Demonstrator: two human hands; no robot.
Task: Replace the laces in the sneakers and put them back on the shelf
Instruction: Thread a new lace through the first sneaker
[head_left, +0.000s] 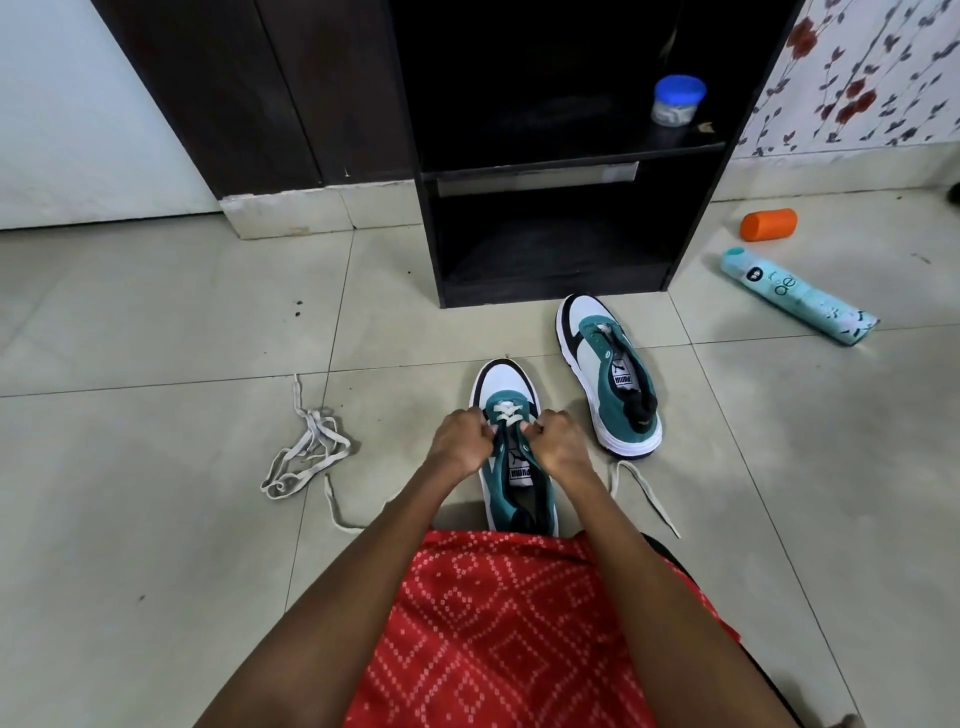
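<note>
lacing the near sneaker (506, 382), left hand (460, 440) and right hand (560, 442) pinch the lace (504, 414); next it likely goes through higher holes.

Two sneakers (501, 384) (608, 374), two laces (306, 452) (506, 413), one jar (677, 101).

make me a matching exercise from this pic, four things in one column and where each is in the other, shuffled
1 blue-lidded jar
2 teal spray can
3 loose lace
4 near sneaker

A lying on the floor, right of the shelf unit
B heaped on the floor, far left
C on the upper shelf
D left hand and right hand pinch its lace

Pairs: 1-C, 2-A, 3-B, 4-D
</note>
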